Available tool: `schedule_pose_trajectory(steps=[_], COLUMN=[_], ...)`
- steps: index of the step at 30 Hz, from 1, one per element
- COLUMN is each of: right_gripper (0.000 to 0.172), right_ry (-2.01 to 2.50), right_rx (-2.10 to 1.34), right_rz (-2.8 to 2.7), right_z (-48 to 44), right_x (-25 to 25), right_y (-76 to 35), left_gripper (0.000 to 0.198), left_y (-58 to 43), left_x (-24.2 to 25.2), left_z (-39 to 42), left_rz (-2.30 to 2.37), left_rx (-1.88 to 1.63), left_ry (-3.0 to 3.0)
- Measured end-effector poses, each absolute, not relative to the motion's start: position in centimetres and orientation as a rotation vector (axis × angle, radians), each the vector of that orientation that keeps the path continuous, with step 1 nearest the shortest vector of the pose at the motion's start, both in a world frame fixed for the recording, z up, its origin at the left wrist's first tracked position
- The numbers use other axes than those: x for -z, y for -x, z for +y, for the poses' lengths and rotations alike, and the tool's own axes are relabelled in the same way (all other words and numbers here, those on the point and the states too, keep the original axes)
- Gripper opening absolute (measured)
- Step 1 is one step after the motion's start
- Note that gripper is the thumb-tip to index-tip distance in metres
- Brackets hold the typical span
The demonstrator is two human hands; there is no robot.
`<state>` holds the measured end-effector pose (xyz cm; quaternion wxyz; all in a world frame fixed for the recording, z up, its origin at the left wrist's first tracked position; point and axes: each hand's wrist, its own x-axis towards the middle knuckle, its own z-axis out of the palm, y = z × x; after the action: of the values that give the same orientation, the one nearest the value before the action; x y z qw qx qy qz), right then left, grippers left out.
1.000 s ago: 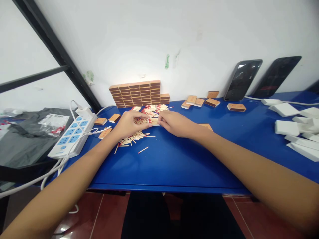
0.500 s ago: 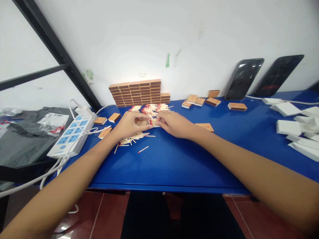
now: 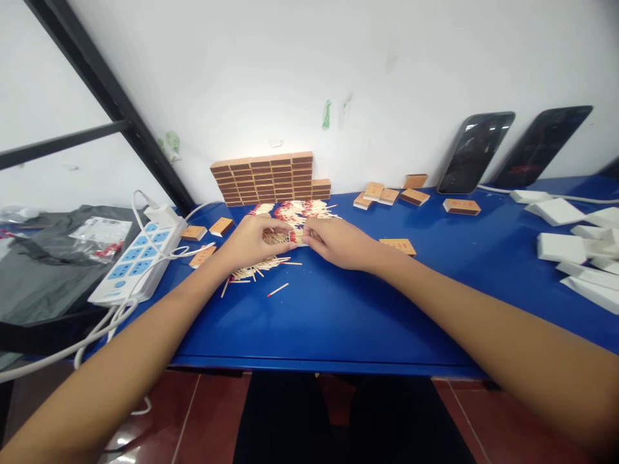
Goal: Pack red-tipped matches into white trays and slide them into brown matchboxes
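Between my two hands is a small white matchbox tray (image 3: pixel 303 244) with red-tipped matches (image 3: pixel 296 237) in it. My left hand (image 3: pixel 256 241) grips the tray's left end between thumb and fingers. At the right end, my right hand (image 3: pixel 333 240) has its fingers pinched together on the tray or the matches in it; which one is hidden. A pile of loose matches (image 3: pixel 261 265) spreads under and beside my left hand, and more matches (image 3: pixel 314 209) lie behind the hands. One single match (image 3: pixel 278 290) rests on the blue table in front.
Matchboxes are stacked in a wall (image 3: pixel 271 179) at the back. Loose matchboxes (image 3: pixel 374 191) lie right of it, and one (image 3: pixel 397 246) near my right wrist. Two phones (image 3: pixel 476 154) lean on the wall. White trays (image 3: pixel 561 247) are heaped far right; a power strip (image 3: pixel 140 258) stands left.
The hands and the tray stay almost in place. The view has shifted very slightly.
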<state>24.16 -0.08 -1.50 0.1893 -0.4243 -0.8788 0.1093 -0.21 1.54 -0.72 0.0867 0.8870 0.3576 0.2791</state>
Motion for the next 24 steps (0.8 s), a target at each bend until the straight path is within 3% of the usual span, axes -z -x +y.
schedule_pose_trajectory(steps=[24], right_gripper=[0.020], right_ry=[1.218], right_rx=[-0.370], right_rz=[-2.477], right_z=[0.34], right_x=[1.55], right_y=[-24.50], left_gripper=[0.027], left_y=[0.04], left_x=[0.22], left_z=[1.27], left_rz=[1.049], left_rx=[-0.720], left_ry=[-2.695])
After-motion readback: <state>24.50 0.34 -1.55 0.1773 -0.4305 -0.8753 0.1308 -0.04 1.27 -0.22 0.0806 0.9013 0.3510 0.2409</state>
